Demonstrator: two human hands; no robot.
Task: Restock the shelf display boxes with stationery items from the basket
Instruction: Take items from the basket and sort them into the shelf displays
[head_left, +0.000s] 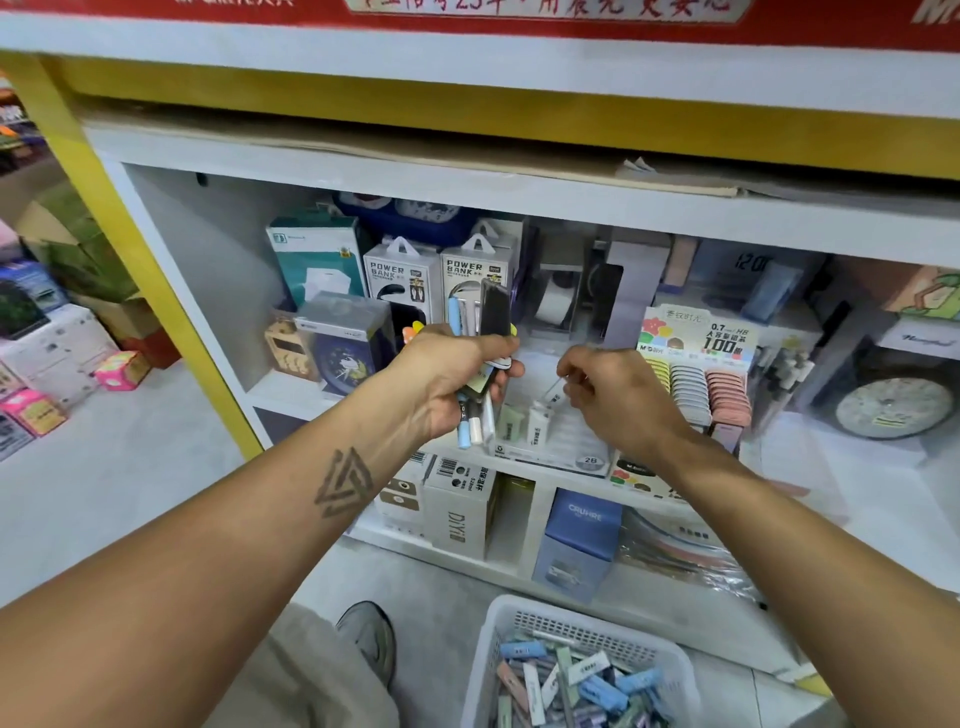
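Note:
My left hand (457, 374) is shut on a bundle of stationery items (478, 317), pastel blue and white tubes and a dark flat case, held upright in front of the shelf. My right hand (613, 395) pinches one small white lead tube (555, 393) over a clear display box (550, 441) marked 2B, where a few white tubes stand. To the right, another display box (701, 384) holds rows of yellow, grey and pink cases. A white plastic basket (519, 623) on the floor below holds several pastel tubes.
Power bank boxes (400, 280) and a clock box (343, 343) stand at the back left of the shelf. A round clock (888, 405) sits right. White and blue cartons (576, 540) fill the lower shelf. My shoe (369, 634) is beside the basket.

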